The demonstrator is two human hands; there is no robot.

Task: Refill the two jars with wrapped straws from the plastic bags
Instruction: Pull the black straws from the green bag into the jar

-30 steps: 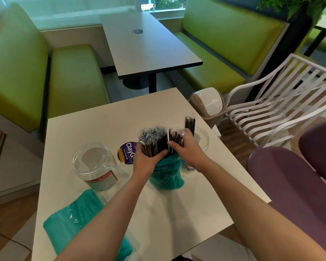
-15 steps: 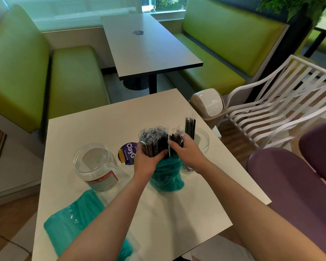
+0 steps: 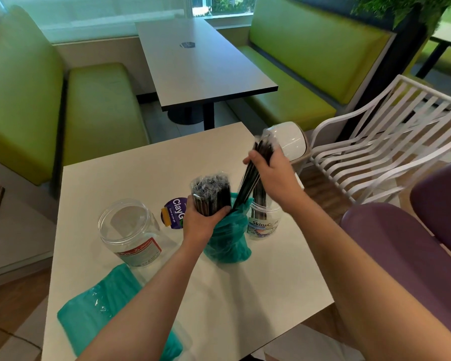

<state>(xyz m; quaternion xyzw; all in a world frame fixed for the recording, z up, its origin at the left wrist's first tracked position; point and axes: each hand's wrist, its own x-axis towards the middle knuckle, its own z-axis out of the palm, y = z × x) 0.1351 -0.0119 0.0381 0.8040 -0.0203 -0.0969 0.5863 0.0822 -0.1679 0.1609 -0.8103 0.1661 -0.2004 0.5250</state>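
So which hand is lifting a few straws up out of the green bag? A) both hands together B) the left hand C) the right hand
C: the right hand grips a small bunch of straws raised above the green bag, while the left hand holds the big bundle.

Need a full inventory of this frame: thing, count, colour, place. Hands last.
White square table: 1, near, bears all task things.
Clear plastic jars: 2; empty red-labelled one at left, blue-labelled one at right, with straws in it.
Teal plastic bags: 2; one mid-table, upright, one flat at near-left edge.
Black wrapped straws: two bunches; bigger in the upright bag, smaller lifted beside it.
Purple round sticker: 1, on table.
Grey table: 1, far.
Green benches: 2, flanking it.
White slatted chair: 1, right.
White bin: 1, right.
Left hand: grips bigger bunch.
Right hand: grips smaller bunch.
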